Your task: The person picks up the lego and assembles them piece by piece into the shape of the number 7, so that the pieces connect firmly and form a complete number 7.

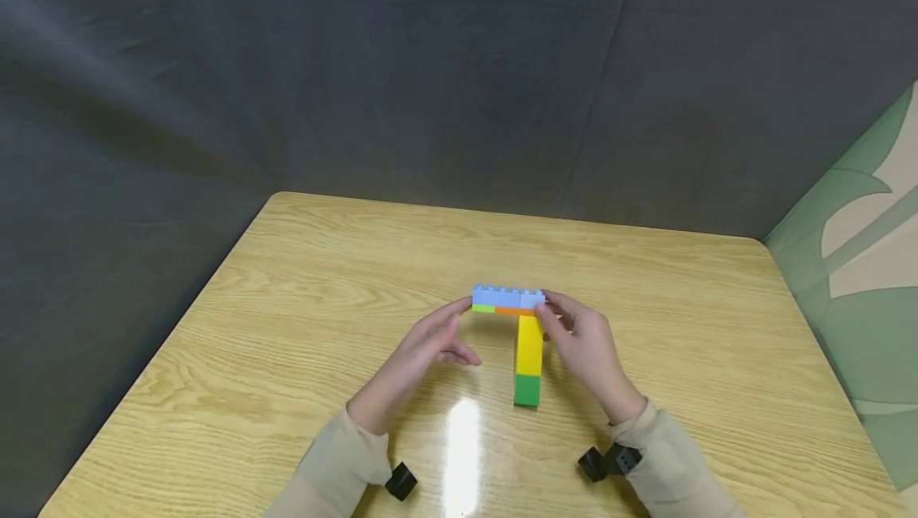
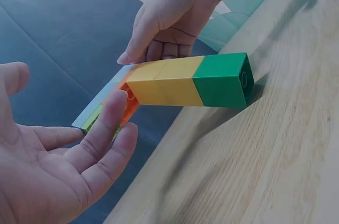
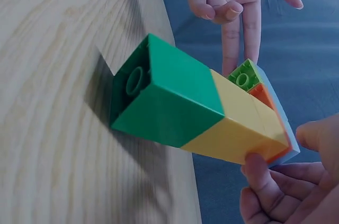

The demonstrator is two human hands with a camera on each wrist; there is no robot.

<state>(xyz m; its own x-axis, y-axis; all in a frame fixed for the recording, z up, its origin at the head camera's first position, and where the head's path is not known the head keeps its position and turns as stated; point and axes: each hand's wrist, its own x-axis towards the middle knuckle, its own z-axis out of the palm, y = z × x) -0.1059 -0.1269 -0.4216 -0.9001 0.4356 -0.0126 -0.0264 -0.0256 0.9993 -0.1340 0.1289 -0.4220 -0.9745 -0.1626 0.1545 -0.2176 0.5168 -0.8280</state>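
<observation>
A toy-brick structure stands before me like an upside-down L. Its column has a green brick [image 1: 527, 390] at the foot and yellow bricks [image 1: 529, 345] above. Across the top, light blue bricks [image 1: 497, 296] lie over an orange brick [image 1: 508, 311] and a lime green brick [image 3: 246, 77], jutting left. My right hand [image 1: 590, 352] pinches the top right corner between thumb and fingers. At the jutting left end are the extended fingertips of my left hand [image 1: 423, 349], its other fingers loosely spread below. Both wrist views show the green brick's hollow underside, tipped up from the tabletop.
The wooden table [image 1: 344, 263] spreads out around the structure, with a bright light reflection near its front. A dark cloth [image 1: 445, 88] hangs behind and to the left. Leaf-patterned fabric [image 1: 868, 263] lies along the right edge. Small black devices [image 1: 622, 459] sit at the cuffs.
</observation>
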